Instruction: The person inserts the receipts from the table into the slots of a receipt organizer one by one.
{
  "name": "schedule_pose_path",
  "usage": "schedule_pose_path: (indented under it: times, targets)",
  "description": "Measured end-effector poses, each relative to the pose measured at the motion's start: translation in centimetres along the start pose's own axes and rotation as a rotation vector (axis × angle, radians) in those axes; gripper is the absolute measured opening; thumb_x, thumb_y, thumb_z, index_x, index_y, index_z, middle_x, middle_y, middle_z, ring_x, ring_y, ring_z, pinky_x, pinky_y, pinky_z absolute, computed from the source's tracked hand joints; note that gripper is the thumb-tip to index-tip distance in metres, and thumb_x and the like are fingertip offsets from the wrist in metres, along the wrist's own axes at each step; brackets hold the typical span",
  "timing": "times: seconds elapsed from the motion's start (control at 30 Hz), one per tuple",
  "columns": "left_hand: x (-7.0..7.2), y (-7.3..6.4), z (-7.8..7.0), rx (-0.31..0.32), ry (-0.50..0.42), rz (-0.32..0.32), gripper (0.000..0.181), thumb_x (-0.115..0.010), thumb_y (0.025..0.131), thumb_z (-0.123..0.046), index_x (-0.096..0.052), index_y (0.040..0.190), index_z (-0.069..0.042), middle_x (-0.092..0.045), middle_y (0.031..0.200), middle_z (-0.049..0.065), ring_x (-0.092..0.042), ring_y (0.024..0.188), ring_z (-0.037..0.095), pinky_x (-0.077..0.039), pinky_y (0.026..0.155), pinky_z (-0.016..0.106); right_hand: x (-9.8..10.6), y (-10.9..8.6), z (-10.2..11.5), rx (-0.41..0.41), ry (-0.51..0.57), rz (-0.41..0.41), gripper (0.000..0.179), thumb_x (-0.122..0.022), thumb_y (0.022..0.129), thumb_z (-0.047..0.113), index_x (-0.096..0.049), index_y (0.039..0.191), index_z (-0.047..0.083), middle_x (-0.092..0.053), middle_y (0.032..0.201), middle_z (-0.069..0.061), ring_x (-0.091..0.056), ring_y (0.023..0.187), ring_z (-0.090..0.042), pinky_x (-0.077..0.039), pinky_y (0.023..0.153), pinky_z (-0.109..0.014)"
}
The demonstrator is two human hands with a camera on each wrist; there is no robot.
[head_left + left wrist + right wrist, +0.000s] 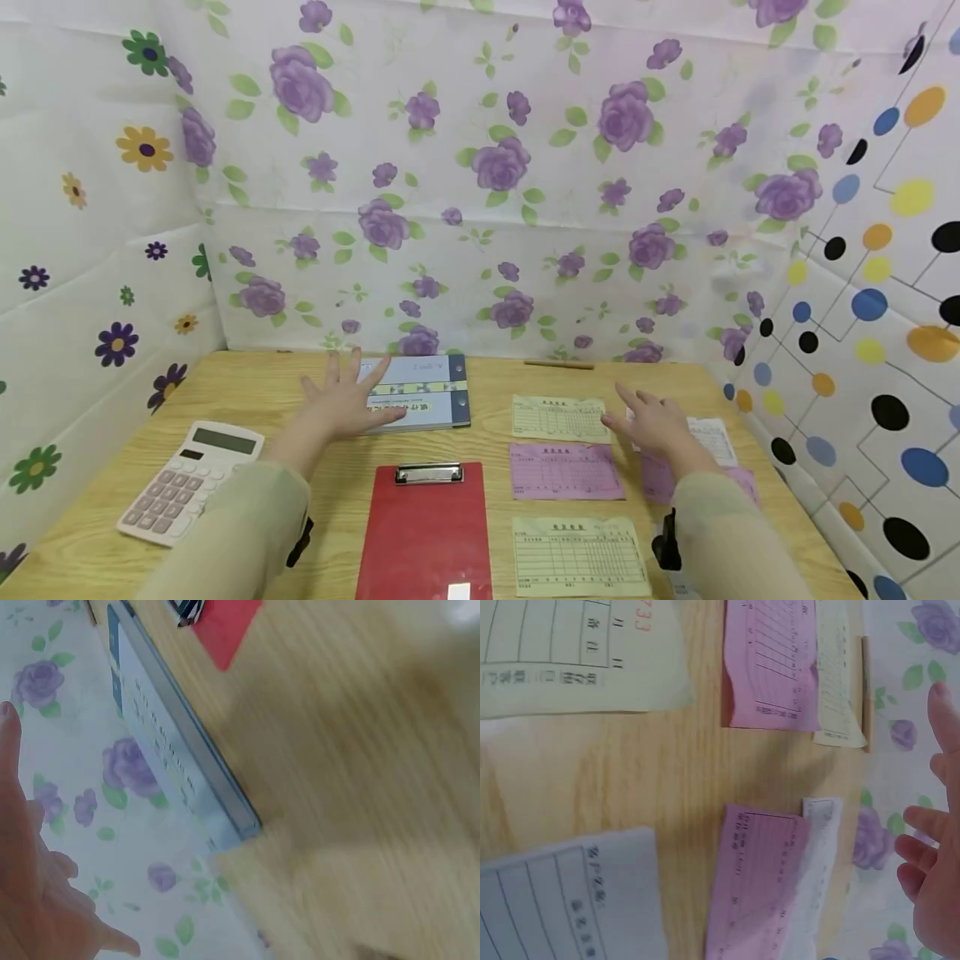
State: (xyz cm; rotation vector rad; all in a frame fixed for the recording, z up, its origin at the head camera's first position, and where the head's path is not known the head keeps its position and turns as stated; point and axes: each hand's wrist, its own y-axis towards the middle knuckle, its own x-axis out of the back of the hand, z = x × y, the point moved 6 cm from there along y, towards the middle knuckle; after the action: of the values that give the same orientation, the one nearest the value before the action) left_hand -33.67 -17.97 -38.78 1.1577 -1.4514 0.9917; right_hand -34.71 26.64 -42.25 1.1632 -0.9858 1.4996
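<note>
My left hand is spread with straight fingers over the left part of a blue-grey binder at the back of the table. In the left wrist view the binder lies apart from that hand, which holds nothing. My right hand, fingers also extended, hovers near a yellow slip and partly covers a white slip and a purple slip. Nothing is between its fingers in the right wrist view, where the purple slip lies flat.
A red clipboard lies front centre, a pale calculator at left. Another purple slip and a larger yellow slip lie right of the clipboard. A brown stick-like pen or pencil rests by the flowered back curtain.
</note>
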Motion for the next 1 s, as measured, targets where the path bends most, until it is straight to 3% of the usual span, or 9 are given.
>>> schedule_pose_path:
  times: [0.17,0.37,0.53,0.73,1.0]
  targets:
    - [-1.3,-0.6,-1.6,-0.05,-0.02,-0.007,0.098,-0.042,0.074,-0.082,-0.015,0.151,-0.027,-0.001,0.153,0.023,0.008,0.135,0.05,0.0,0.088,0.079,-1.6,0.3,-0.3,-0.011,0.139,0.013,0.078,-0.046,0.092,0.057,-0.025,0.148,0.006,-0.031,0.139,-0.034,-0.024,0.122,-0.059,-0.023,0.09,-0.072]
    - [-3.1,-1.4,-3.7,-0.177,-0.116,0.021,0.098,-0.05,0.075,-0.078,-0.019,0.151,-0.025,-0.01,0.153,0.021,-0.001,0.135,0.05,-0.009,0.093,0.076,-2.7,0.6,-0.1,-0.006,0.253,0.027,0.072,-0.053,0.093,0.046,-0.027,0.148,0.008,-0.03,0.143,-0.03,-0.018,0.127,-0.059,-0.012,0.094,-0.073]
    - [-4.4,-1.7,-5.1,-0.284,-0.213,0.056,0.092,-0.067,0.076,-0.06,-0.028,0.149,-0.019,-0.027,0.148,0.02,-0.02,0.133,0.048,-0.02,0.099,0.066,-2.9,1.0,0.4,0.021,0.295,0.03,0.066,-0.055,0.095,0.035,-0.029,0.146,0.003,-0.034,0.14,-0.029,-0.032,0.125,-0.052,-0.023,0.097,-0.066]
    - [-6.3,-2.0,-5.8,-0.318,-0.302,0.132,0.088,-0.074,0.074,-0.051,-0.035,0.146,-0.017,-0.037,0.143,0.017,-0.032,0.129,0.04,-0.028,0.102,0.055,-3.9,1.8,0.3,0.03,0.345,0.036,0.06,-0.057,0.094,0.026,-0.034,0.143,-0.002,-0.042,0.132,-0.033,-0.042,0.119,-0.049,-0.035,0.093,-0.06]
    - [-7.7,-2.1,-6.5,-0.38,-0.273,0.13,0.086,-0.077,0.072,-0.047,-0.041,0.143,-0.013,-0.043,0.138,0.014,-0.037,0.126,0.038,-0.031,0.101,0.053,-4.3,2.9,0.3,0.019,0.292,0.014,0.052,-0.062,0.09,0.019,-0.047,0.134,-0.004,-0.049,0.123,-0.034,-0.047,0.113,-0.048,-0.039,0.091,-0.057]
